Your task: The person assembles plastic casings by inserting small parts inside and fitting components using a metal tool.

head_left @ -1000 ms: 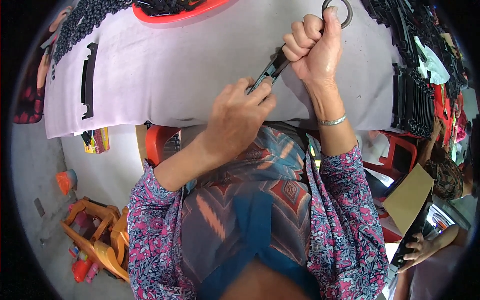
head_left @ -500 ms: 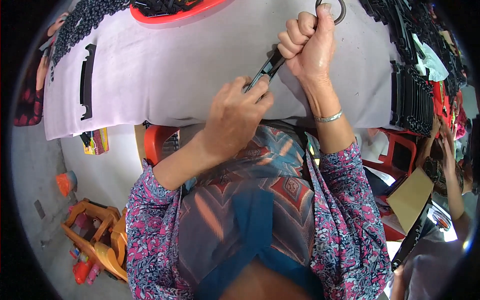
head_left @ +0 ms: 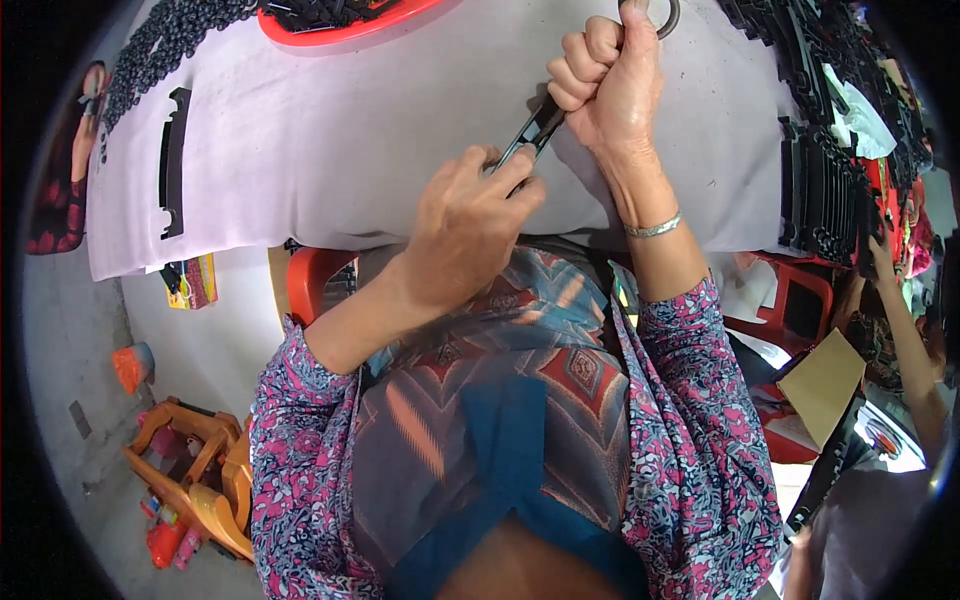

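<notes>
My right hand (head_left: 612, 85) is closed in a fist, thumb up, round a dark tool with a metal ring (head_left: 672, 20) at its upper end; most of the tool is hidden in the palm. From below the fist a long, narrow black piece (head_left: 540, 124) with a glossy edge slants down to my left hand (head_left: 465, 225). The fingers of that hand are curled round its lower end, in front of my belly. Whether the black piece and the ringed tool are one thing, I cannot tell.
On the grey cloth-covered table (head_left: 380, 130) lies a black notched strip (head_left: 173, 165) at the left. Small black parts (head_left: 180, 45) heap up behind it, beside a red tray (head_left: 350, 35). Black strips (head_left: 825, 190) are stacked at the right, near another person's arm (head_left: 905, 330).
Both hands keep their grip. My right hand and the ringed tool have shifted slightly left and up. At the right, the other person's arm has moved.
</notes>
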`<state>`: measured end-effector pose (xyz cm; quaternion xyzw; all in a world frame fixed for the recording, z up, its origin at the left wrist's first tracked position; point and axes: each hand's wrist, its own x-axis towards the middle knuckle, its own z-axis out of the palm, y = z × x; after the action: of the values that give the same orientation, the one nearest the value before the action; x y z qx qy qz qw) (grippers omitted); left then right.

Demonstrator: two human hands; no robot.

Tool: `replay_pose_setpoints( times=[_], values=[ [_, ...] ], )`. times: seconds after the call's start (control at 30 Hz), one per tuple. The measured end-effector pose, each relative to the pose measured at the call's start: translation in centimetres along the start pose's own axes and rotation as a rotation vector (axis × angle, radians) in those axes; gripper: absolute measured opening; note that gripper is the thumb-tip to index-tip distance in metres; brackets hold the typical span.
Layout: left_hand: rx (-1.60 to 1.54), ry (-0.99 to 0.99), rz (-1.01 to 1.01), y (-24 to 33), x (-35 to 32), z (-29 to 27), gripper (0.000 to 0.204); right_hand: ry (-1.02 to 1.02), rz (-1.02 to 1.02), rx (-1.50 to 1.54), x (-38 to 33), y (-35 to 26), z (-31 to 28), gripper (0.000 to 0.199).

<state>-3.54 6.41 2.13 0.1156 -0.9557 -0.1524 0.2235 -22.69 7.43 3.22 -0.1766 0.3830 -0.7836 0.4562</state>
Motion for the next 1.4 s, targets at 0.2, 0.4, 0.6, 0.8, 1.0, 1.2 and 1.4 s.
replay_pose_setpoints(
  times=[0.2, 0.4, 0.6, 0.8, 1.0, 1.2, 1.4],
  values=[
    [-0.003, 0.033, 0.018, -0.2, 0.2, -0.1, 0.022, 0.036, 0.020, 0.002, 0.2, 0.0, 0.2, 0.057],
    [-0.039, 0.035, 0.039, -0.4, 0.1, -0.2, 0.023, -0.002, 0.004, -0.176, -0.1, -1.0, 1.0, 0.058],
    [-0.040, -0.032, 0.026, 0.1, 0.0, -0.3, 0.029, -0.044, -0.002, -0.080, -0.4, -0.8, 0.5, 0.058],
    [-0.120, -0.033, 0.027, -0.2, -0.3, -1.2, 0.024, -0.094, 0.045, 0.177, 1.0, -5.0, -1.7, 0.052],
    [-0.243, 0.089, 0.024, -0.3, -0.6, -1.7, 0.023, 0.094, 0.063, -0.133, 2.3, -7.0, -5.4, 0.048],
    [-0.395, 0.040, -0.112, -0.5, -1.3, -2.5, 0.044, 0.363, 0.058, -0.971, 3.1, -5.9, -6.7, 0.059],
    [-0.265, 0.049, -0.176, -0.2, -1.7, -3.3, 0.068, 0.356, -0.182, -1.848, 2.6, -5.0, -6.9, 0.065]
  ],
)
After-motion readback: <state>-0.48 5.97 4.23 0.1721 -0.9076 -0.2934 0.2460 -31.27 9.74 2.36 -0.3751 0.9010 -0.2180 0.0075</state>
